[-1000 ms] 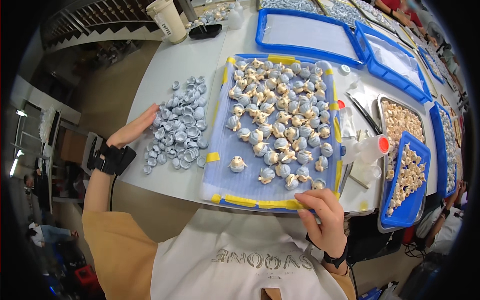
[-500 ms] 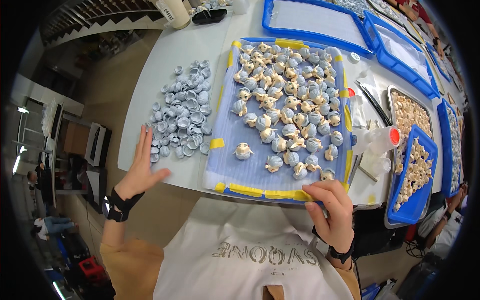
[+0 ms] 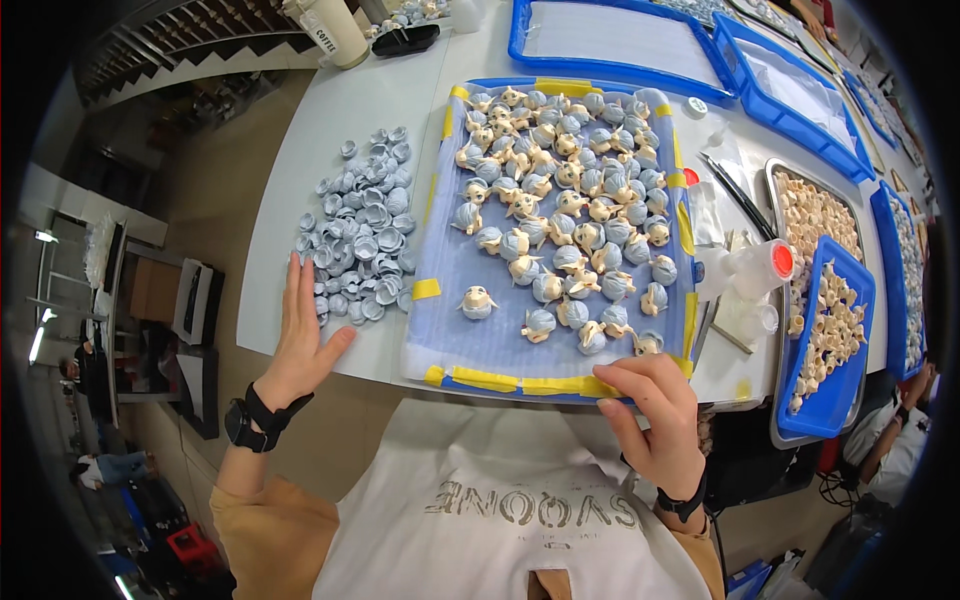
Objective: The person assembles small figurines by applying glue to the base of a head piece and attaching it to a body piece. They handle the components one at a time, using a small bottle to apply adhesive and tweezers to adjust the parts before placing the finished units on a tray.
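My left hand [image 3: 303, 335] lies along the near left side of a pile of small grey-blue hollow shells [image 3: 368, 225]. Its fingers are stretched out and the thumb stands apart; the fingers touch or nearly touch the outer shells. Beside the pile, a blue tray [image 3: 425, 325] with a translucent liner and yellow tape strips carries many small doll heads [image 3: 570, 205] with grey-blue hair. My right hand [image 3: 655, 415] is at the tray's near right corner, fingertips on the taped rim. Its fingers are bent, with a gap to the thumb, and I see nothing held.
To the right lie black tweezers [image 3: 740, 195], a bottle with a red cap [image 3: 765, 265], and a blue tray [image 3: 800, 385] of beige parts on a metal tray [image 3: 858, 205]. More blue trays [image 3: 610, 65] stand behind. A cup [image 3: 335, 35] and black case [image 3: 405, 40] sit far left.
My left hand has moved slightly right against the pile, and the shells along that side sit closer in. My right hand stays at the tray's rim. The whole view has shifted a little.
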Available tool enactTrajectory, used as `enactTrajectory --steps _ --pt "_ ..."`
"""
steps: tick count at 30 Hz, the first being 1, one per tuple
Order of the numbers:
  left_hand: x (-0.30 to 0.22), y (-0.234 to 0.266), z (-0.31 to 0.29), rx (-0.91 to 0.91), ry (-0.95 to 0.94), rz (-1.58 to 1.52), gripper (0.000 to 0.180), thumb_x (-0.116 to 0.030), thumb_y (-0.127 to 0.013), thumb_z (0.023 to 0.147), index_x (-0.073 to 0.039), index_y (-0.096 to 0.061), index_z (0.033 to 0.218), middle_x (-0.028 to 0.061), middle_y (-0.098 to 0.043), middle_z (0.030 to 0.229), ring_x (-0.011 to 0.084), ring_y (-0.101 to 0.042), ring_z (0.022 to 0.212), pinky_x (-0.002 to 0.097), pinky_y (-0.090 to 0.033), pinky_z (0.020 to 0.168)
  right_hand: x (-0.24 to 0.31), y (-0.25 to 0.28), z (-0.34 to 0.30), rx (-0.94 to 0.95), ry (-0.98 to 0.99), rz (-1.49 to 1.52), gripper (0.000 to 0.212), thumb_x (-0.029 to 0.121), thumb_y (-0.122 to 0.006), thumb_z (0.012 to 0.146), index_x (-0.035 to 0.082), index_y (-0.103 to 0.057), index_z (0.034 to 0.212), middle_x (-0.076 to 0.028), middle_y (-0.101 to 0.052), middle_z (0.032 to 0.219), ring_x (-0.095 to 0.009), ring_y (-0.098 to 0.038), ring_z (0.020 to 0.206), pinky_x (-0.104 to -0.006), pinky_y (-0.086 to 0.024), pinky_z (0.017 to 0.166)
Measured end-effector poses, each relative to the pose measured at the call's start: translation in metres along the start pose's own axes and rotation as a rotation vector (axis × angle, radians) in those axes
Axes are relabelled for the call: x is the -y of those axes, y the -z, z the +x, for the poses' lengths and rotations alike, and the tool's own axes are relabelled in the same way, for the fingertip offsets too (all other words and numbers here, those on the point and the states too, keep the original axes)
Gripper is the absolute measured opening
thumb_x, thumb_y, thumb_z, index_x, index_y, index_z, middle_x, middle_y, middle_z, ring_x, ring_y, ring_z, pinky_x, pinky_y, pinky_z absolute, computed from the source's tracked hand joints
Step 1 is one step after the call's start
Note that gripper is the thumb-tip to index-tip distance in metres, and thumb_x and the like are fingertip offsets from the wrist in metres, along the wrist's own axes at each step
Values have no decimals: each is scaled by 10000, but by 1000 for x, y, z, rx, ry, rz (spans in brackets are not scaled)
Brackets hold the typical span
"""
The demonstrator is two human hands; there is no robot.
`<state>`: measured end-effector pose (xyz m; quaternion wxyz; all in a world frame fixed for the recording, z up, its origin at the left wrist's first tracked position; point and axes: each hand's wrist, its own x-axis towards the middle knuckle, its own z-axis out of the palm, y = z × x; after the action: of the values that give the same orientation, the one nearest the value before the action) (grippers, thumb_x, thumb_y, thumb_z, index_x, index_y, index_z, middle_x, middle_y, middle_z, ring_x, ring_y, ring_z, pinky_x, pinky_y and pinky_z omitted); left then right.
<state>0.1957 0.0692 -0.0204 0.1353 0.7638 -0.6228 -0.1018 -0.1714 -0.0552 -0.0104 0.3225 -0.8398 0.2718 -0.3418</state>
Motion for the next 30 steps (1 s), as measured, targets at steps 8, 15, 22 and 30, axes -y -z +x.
enactTrajectory --steps 8,15,22,30 --pt "-24 8 3 -233 -143 71 797 -332 -633 740 -31 -215 1349 215 -93 1413 392 -86 1307 511 -85 1037 -1 2 0 15 13 27 247 56 -651 690 11 -598 927 -98 -578 831 -259 -528 704 -331 -403 611" --pt "-82 27 36 10 -307 273 643 -237 -684 651 -93 -438 1226 171 -206 1392 386 -107 1304 582 -103 1007 -1 1 0 16 25 -11 247 60 -647 691 14 -600 929 -95 -580 829 -254 -526 699 -328 -397 611" --pt "-77 10 61 48 -394 297 452 -176 -670 666 -39 -491 1057 173 -230 1381 369 -124 1308 594 -107 1004 1 1 1 21 9 -17 247 62 -647 692 18 -601 931 -91 -583 835 -252 -529 706 -329 -394 621" --pt "-69 7 48 -19 -347 351 255 -153 -665 677 -62 -548 885 83 -335 1356 330 -166 1307 615 -66 995 0 -1 1 21 18 -25 247 62 -646 690 19 -600 928 -89 -581 833 -252 -523 703 -332 -395 618"
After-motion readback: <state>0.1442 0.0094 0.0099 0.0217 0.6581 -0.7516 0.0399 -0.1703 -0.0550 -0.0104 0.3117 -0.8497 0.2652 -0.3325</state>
